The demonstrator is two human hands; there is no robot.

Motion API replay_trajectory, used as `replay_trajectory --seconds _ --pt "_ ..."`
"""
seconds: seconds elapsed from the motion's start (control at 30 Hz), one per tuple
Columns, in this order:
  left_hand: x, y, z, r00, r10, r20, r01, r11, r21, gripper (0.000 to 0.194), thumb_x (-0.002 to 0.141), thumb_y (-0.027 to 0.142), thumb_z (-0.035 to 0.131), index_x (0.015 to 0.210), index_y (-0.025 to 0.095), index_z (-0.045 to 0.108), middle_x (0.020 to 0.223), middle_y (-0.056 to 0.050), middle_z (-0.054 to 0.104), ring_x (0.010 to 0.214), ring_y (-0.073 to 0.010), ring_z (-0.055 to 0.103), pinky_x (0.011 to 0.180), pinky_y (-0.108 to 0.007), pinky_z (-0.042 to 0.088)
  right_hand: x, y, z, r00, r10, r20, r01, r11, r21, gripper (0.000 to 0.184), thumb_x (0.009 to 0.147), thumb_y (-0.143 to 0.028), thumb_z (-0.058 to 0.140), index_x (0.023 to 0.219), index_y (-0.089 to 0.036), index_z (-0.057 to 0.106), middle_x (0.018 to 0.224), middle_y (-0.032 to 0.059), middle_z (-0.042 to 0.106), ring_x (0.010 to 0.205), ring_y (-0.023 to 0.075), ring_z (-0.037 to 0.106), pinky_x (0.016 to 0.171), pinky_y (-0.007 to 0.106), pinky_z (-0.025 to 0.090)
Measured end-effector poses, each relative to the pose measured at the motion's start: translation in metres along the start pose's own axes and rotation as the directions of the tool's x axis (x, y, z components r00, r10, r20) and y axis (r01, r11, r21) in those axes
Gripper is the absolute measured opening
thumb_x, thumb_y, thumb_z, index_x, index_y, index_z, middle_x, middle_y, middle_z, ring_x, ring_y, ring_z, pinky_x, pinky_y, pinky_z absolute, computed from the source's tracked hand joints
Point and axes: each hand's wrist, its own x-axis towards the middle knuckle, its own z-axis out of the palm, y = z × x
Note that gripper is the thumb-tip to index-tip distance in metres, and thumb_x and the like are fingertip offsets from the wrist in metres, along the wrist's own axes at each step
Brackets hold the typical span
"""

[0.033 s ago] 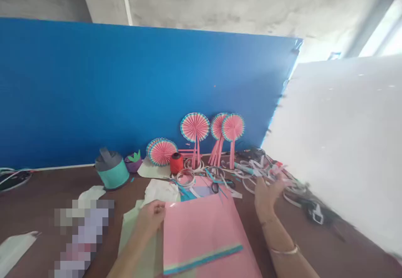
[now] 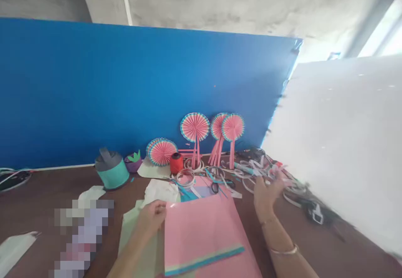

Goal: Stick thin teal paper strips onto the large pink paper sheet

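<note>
And it's a craft workshop here: round pink pleated-paper fans [image 2: 195,123] stand along a flat blue partition [image 2: 125,81], a red spool [image 2: 176,166] and a flat pink paper sheet [image 2: 197,232] share the brown tabletop [image 2: 31,204], bare grey concrete [image 2: 220,6] above!

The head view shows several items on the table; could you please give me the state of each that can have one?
Pink sheet, spread out, unpleated
Left hand, fingers curled at the sheet's edge
Right hand, raised, fingers blurred
Red spool, upright
Three tailed fans, opened into circles, upright
Fans beside the spool, opened round, tilted
Teal container, upright
White strips, loose, curling
</note>
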Motion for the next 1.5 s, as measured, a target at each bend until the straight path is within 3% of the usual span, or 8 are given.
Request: replay_trajectory --seconds 0.1,0.17,0.33,0.4,0.73,1.2,1.33,1.5 --pt "-0.001 0.001 0.005 0.999 0.005 0.042 -0.005 1.000 -0.011 0.047 0.066 0.037 0.041 0.103 0.014 0.057 0.056 0.004 0.049 0.041 -0.0073 0.042 0.045 -0.018 0.029 -0.010 -0.017 0.004 0.984 -0.073 0.164 0.071 0.997 0.016 0.049 0.075 -0.039 0.045 0.111 -0.008 0.059 0.112 0.0137 0.054 0.096 0.0161 0.051 0.081 0.026 0.042" --pt "-0.001 0.001 0.007 0.997 0.009 0.076 -0.008 1.000 -0.016 0.050 0.066 0.035 0.041 0.110 0.015 0.054 0.054 0.006 0.045 0.040 -0.0073 0.040 0.045 -0.019 0.028 -0.024 -0.028 0.009 0.889 -0.118 0.442 0.110 0.993 0.044 0.038 0.078 -0.040 0.044 0.092 -0.011 0.065 0.097 0.0103 0.060 0.089 0.0152 0.053 0.078 0.025 0.041" --pt "-0.001 -0.004 0.008 0.989 0.099 0.110 -0.094 0.994 -0.056 0.054 0.069 0.033 0.041 0.119 0.014 0.046 0.057 0.008 0.040 0.049 -0.0069 0.038 0.052 -0.018 0.029 -0.067 -0.054 0.029 0.361 -0.086 0.929 0.312 0.949 -0.034 0.023 0.080 -0.021 0.048 0.074 -0.016 0.069 0.083 0.0045 0.063 0.086 0.0125 0.054 0.084 0.023 0.036" --pt "-0.001 -0.006 0.006 0.982 0.145 0.117 -0.140 0.989 -0.045 0.053 0.071 0.030 0.041 0.121 0.014 0.045 0.058 0.007 0.040 0.056 -0.0074 0.038 0.059 -0.018 0.030 -0.077 -0.065 0.035 0.263 -0.024 0.964 0.407 0.909 -0.089 0.023 0.080 -0.016 0.047 0.075 -0.016 0.070 0.086 0.0042 0.064 0.088 0.0125 0.053 0.083 0.023 0.034" --pt "-0.001 -0.007 0.012 0.985 0.140 0.103 -0.145 0.988 0.045 0.050 0.072 0.019 0.039 0.121 0.017 0.047 0.057 0.007 0.044 0.057 -0.0085 0.040 0.060 -0.017 0.029 -0.093 -0.093 0.043 0.224 0.053 0.973 0.475 0.866 -0.156 0.017 0.080 -0.019 0.054 0.084 -0.017 0.071 0.097 0.0056 0.063 0.098 0.0158 0.052 0.091 0.024 0.031" --pt "-0.004 -0.001 0.007 0.995 0.080 0.052 -0.088 0.980 0.180 0.041 0.073 0.023 0.048 0.113 0.019 0.056 0.058 0.006 0.040 0.058 -0.0088 0.043 0.058 -0.018 0.025 -0.096 -0.096 0.051 0.283 -0.009 0.959 0.457 0.880 -0.127 0.019 0.074 -0.009 0.049 0.075 -0.014 0.067 0.087 0.0043 0.064 0.091 0.0136 0.051 0.092 0.025 0.030" --pt "-0.003 -0.003 0.010 0.993 0.112 0.019 -0.114 0.982 0.151 0.040 0.073 0.028 0.049 0.112 0.022 0.057 0.067 0.004 0.046 0.062 -0.0092 0.045 0.060 -0.018 0.029 -0.089 -0.095 0.046 0.303 0.095 0.948 0.127 0.982 -0.139 0.011 0.073 -0.015 0.050 0.069 -0.012 0.060 0.077 0.0021 0.060 0.076 0.0087 0.048 0.073 0.019 0.034" --pt "-0.006 0.005 0.019 0.961 0.258 -0.094 -0.262 0.965 -0.027 0.040 0.075 0.049 0.052 0.101 0.020 0.063 0.087 -0.001 0.056 0.073 -0.0108 0.046 0.067 -0.020 0.036 -0.092 -0.105 0.033 0.126 0.243 0.962 -0.562 0.816 -0.133 0.030 0.066 -0.039 0.063 0.072 -0.012 0.053 0.067 -0.0006 0.047 0.060 0.0041 0.036 0.057 0.016 0.029"
